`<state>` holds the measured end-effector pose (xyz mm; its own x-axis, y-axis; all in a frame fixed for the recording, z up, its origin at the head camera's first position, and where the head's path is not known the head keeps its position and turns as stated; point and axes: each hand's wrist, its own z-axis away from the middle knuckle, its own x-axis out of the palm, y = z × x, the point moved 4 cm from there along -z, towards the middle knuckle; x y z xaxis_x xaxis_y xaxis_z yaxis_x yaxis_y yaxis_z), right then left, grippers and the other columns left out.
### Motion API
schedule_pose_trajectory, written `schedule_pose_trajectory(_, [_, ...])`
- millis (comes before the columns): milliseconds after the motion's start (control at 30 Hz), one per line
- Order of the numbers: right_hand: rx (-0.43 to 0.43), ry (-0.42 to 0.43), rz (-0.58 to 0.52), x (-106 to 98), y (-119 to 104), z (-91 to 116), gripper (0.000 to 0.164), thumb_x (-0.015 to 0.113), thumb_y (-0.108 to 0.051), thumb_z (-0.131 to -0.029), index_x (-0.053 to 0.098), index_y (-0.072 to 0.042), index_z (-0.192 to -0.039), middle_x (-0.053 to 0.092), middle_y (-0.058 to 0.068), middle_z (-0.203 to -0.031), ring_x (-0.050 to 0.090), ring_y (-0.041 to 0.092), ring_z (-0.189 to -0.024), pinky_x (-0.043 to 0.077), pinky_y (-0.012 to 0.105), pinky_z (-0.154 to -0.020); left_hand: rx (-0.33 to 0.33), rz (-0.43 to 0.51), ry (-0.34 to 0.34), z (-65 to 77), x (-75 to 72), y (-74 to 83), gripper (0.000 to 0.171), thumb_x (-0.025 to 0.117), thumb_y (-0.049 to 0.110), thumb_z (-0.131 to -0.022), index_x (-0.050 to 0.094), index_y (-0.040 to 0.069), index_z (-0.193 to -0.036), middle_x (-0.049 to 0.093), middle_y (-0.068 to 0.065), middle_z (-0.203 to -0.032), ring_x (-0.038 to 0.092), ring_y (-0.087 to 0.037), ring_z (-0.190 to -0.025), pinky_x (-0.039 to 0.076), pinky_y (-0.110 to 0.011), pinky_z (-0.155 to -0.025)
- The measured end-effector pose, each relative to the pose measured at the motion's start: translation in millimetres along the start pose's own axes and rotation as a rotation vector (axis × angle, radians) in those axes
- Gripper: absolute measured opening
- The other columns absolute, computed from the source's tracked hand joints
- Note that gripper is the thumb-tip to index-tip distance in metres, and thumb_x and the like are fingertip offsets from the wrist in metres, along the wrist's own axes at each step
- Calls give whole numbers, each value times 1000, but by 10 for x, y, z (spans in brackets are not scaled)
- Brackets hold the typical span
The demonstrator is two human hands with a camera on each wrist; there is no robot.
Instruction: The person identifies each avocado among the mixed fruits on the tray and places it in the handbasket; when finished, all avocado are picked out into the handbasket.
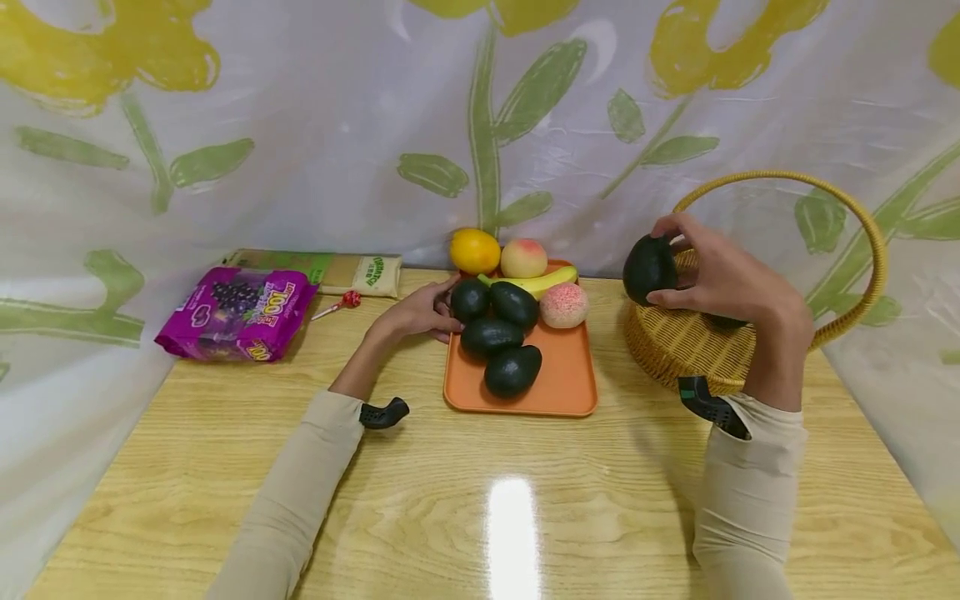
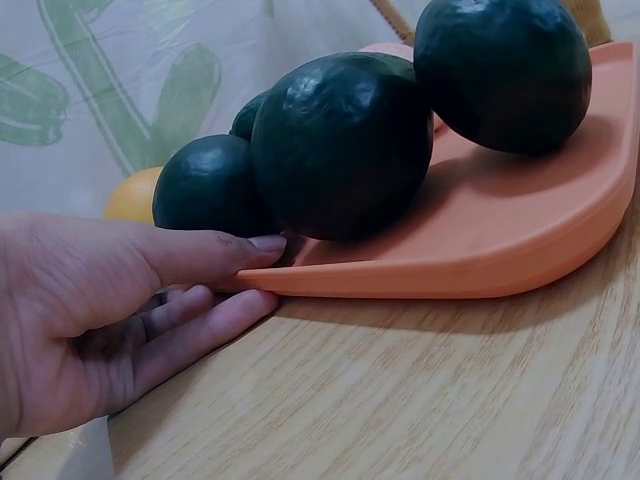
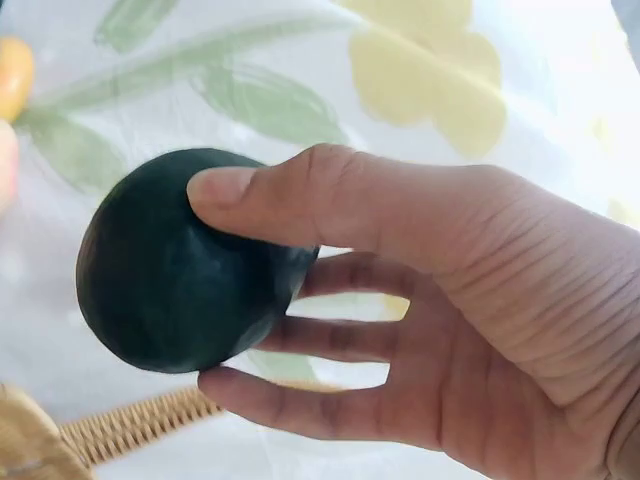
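My right hand (image 1: 738, 271) holds a dark green avocado (image 1: 650, 270) between thumb and fingers, above the left rim of a wicker basket (image 1: 675, 346). The right wrist view shows the thumb across this avocado (image 3: 180, 265) and the fingertips beneath it. At the left edge of an orange tray (image 1: 555, 367), my left hand (image 1: 422, 312) pinches the rim, thumb on top and fingers below, as the left wrist view shows. Several avocados (image 1: 513, 371) lie on the tray near that hand. Behind them are a banana (image 1: 536, 283), a pink speckled peach (image 1: 564, 305) and another peach (image 1: 523, 258).
An orange-yellow fruit (image 1: 475, 252) sits at the tray's back left. Leftward lie a purple candy bag (image 1: 238, 314), a red lollipop (image 1: 350, 300) and a flat packet (image 1: 360, 273). The basket's tall handle (image 1: 873, 242) arches upward; a dark object (image 1: 725, 322) shows inside, partly hidden by my right wrist.
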<state>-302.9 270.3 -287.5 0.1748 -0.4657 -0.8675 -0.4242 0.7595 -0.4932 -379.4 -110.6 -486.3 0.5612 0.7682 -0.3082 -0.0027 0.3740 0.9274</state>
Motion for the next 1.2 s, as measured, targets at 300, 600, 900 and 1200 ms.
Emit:
schedule_pose_trajectory(300, [82, 34, 110, -126, 284, 59, 74, 86, -18, -86, 40, 1, -140, 56, 29, -130, 54, 47, -123, 48, 60, -99, -1, -8, 11, -8, -27, -6, 108, 75, -2, -91, 5, 20, -170, 50, -12, -107, 61, -10, -73, 65, -24, -67])
schedule_pose_trajectory(600, [222, -145, 93, 92, 674, -51, 65, 82, -28, -92, 40, 4, -130, 56, 30, -118, 72, 26, -80, 60, 37, -74, 17, -3, -16, 5, -19, -31, 107, 75, 1, -91, 4, 16, -170, 54, -11, -99, 63, -11, -73, 66, -27, -68])
schedule_pose_trajectory(900, [244, -277, 82, 349, 909, -211, 40, 76, -30, -97, 52, 2, -104, 58, 15, -96, 72, 22, -74, 52, 32, -66, 4, -14, -7, 1, -9, -11, 107, 75, 0, -92, 4, 18, -170, 53, -12, -103, 62, -11, -73, 65, -26, -68])
schedule_pose_trajectory(1200, [117, -290, 148, 344, 970, -182, 39, 76, -17, -96, 61, 7, -123, 64, 25, -121, 62, 34, -107, 52, 48, -93, 13, -26, -16, -9, -3, 35, 107, 75, -1, -92, 4, 17, -170, 55, -13, -102, 63, -11, -71, 65, -27, -67])
